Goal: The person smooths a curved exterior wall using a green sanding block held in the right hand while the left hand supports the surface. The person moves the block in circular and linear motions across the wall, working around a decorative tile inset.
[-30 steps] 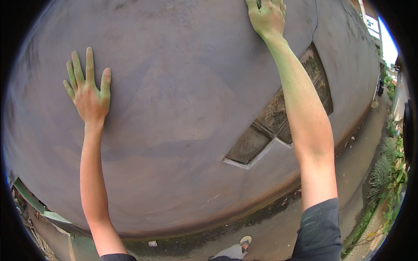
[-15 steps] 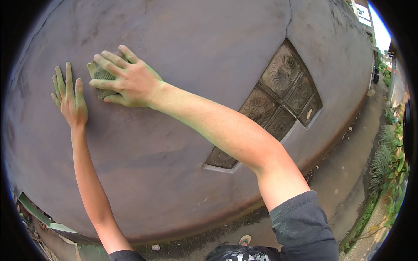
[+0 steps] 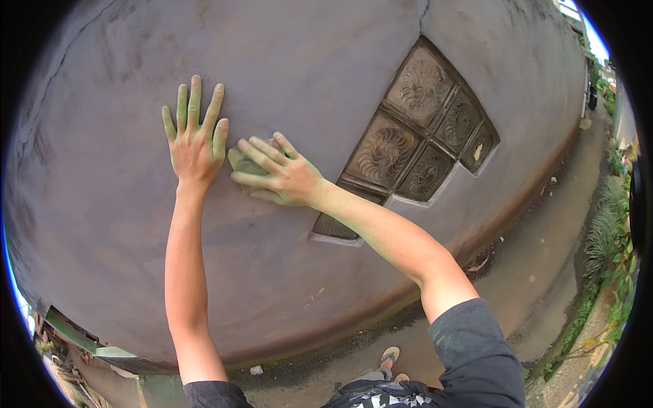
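A person leans w/ both bare hands against a rough grey plastered wall, seen from a head-worn camera looking down. The left hand lies flat on the plaster, fingers spread apart and pointing up, holding nothing. The right hand reaches across from the right w/ fingers pointing left, pressed down over a small flat greenish-grey pad, poss. a sanding sheet or rag; view too poor to tell which. Pad sits between palm and wall, its left edge showing just beside the left hand's thumb side. Both hands carry a greenish tint on the fingers. Immediately right of the right wrist, a panel of patterned glass blocks is set into the wall, approx. two rows, framed by a pale ledge at its lower edge. Below, a wet concrete path runs along the wall's base, w/ green plants at far right. A sandalled foot and dark grey sleeve show at bottom.
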A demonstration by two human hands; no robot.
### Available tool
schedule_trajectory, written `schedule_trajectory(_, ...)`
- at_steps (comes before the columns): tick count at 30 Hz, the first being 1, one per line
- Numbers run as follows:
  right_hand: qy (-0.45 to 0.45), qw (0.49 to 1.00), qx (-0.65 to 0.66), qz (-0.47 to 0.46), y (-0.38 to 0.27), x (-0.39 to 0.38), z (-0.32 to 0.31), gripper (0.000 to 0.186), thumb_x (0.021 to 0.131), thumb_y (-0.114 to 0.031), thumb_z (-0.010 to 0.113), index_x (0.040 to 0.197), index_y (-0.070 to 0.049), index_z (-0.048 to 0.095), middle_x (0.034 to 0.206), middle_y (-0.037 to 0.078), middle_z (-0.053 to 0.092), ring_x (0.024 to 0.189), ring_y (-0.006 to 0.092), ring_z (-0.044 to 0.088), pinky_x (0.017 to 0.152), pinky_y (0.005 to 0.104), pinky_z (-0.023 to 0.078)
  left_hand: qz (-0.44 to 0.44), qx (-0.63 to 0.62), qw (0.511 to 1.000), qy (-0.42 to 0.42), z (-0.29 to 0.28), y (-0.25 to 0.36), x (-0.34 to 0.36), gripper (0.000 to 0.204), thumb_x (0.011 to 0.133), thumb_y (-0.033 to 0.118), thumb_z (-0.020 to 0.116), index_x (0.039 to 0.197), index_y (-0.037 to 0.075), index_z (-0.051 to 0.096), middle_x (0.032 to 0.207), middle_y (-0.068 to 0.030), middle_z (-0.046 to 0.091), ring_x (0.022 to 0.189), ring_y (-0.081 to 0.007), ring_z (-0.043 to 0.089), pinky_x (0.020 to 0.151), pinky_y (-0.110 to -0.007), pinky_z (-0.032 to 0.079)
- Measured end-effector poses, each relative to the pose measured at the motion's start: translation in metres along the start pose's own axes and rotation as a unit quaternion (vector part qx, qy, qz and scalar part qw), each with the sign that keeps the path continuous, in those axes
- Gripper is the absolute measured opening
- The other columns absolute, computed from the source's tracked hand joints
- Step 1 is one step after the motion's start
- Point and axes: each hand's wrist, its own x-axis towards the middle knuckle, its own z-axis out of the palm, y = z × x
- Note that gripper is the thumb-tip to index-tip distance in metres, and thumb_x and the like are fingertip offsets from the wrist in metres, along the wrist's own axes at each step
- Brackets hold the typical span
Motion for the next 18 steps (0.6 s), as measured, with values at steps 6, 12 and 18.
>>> schedule_trajectory(6,-0.122,0.992,0.004,-0.031,0.117,-0.033,-0.023,0.056,0.096,-0.060,0.066,0.149,-0.047,0.054,0.168,0.002,0.040,0.153,0.0213,0.041,0.127,0.0515,0.033,-0.031,-0.042,0.998,0.043,-0.008,-0.021,-0.041,0.062,0.101,0.042,0.062,0.161,0.033,0.049,0.173,-0.0024,0.036,0.160,-0.0285,0.029,0.130,-0.057,0.018)
schedule_trajectory(12,0.132,0.908,-0.222,0.331,0.224,0.038,-0.064,0.059,0.104,-0.049,0.060,0.155,-0.022,0.049,0.165,0.016,0.041,0.151,0.0405,0.038,0.123,0.0593,0.030,-0.111,-0.003,0.994,0.020,0.003,-0.001,-0.071,0.067,0.103,0.047,0.057,0.165,0.025,0.043,0.176,-0.0084,0.028,0.163,-0.0340,0.023,0.129,-0.061,0.016)
schedule_trajectory(18,-0.001,0.998,-0.038,0.044,0.039,0.017,0.000,0.058,0.096,-0.060,0.067,0.150,-0.043,0.054,0.167,0.008,0.040,0.152,0.0279,0.042,0.126,0.0586,0.029,-0.124,-0.012,0.992,0.021,0.006,0.021,-0.076,0.065,0.102,0.045,0.058,0.163,0.028,0.046,0.175,-0.0090,0.030,0.162,-0.0342,0.025,0.128,-0.062,0.016)
